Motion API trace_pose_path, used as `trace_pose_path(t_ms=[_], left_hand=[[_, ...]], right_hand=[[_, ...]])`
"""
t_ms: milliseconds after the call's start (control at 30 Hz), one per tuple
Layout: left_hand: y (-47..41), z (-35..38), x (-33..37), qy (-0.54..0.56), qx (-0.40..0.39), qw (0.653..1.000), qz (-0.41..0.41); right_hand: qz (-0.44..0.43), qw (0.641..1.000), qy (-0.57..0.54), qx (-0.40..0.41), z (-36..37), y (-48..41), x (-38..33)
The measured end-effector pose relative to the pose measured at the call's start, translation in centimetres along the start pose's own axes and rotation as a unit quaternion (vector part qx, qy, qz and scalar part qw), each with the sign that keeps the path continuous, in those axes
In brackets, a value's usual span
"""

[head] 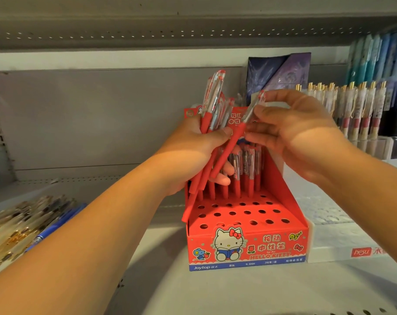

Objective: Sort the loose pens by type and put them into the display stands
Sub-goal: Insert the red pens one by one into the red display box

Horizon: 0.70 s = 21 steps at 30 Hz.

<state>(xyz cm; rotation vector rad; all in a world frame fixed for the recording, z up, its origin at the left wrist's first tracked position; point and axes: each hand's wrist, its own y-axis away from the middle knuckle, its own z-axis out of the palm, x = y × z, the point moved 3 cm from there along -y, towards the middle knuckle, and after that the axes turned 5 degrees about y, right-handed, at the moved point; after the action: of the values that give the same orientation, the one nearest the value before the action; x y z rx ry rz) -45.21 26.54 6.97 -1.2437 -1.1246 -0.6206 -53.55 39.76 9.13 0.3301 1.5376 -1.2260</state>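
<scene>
On the shelf: a red display stand point(245, 244) sat at the middle of the white shelf board point(215, 292), its printed cartoon-cat front facing the camera.
Stand's rows: standing red pens point(245, 171) filled the back rows, tips down; round holes point(231, 213) showed in the stepped rows in front of them.
Left hand point(193, 151): held above the stand's rear left corner, fingers and thumb curled tightly round a bundle of red pens point(210, 119).
Bundle: red grips pointed down past the palm toward the stand's left wall, and clear barrels with red tops fanned upward above the fist.
Right hand point(302, 133): raised just beside the left, back of the hand toward the camera, fingertips pinching the clear upper part of a single red pen point(236, 137).
Single red pen: tilted, its red top up near the right fingers and its red grip slanting down-left across the left hand's fingers, above the standing pens.
Loose pens point(18, 228): a heap of clear, gold-trimmed pens lay at the shelf's left edge, well apart from the stand.
Blue pen point(54, 228): lay on the heap's right side, slanting.
White box point(343, 242): sat touching the stand's right side.
Gold-topped pens point(352, 110): stood in a row at the far right, behind the right hand.
Purple packet point(281, 76): stood upright behind the red stand, against the grey back panel point(102, 121).
</scene>
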Motion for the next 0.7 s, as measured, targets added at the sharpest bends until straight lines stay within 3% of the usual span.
trace_pose_path(t_ms=[200, 333, 467, 700], left_hand=[[-0.4, -0.9, 0.3, -0.054, 0.061, 0.997, 0.015], [-0.3, -1.1, 0.5, -0.073, 0.079, 0.994, 0.034], [-0.1, -1.0, 0.7, -0.048, 0.080, 0.995, 0.032], [0.0, -0.8, 0.7, -0.047, 0.075, 0.996, 0.026]], right_hand=[[-0.088, 0.992, 0.083, 0.037, -0.4, 0.0, -1.5], [-0.139, 0.934, 0.328, 0.003, -0.3, -0.1, -0.8], [-0.154, 0.856, 0.493, -0.016, -0.7, -0.2, 0.0], [-0.111, 0.828, 0.549, -0.032, -0.9, -0.1, 0.0]])
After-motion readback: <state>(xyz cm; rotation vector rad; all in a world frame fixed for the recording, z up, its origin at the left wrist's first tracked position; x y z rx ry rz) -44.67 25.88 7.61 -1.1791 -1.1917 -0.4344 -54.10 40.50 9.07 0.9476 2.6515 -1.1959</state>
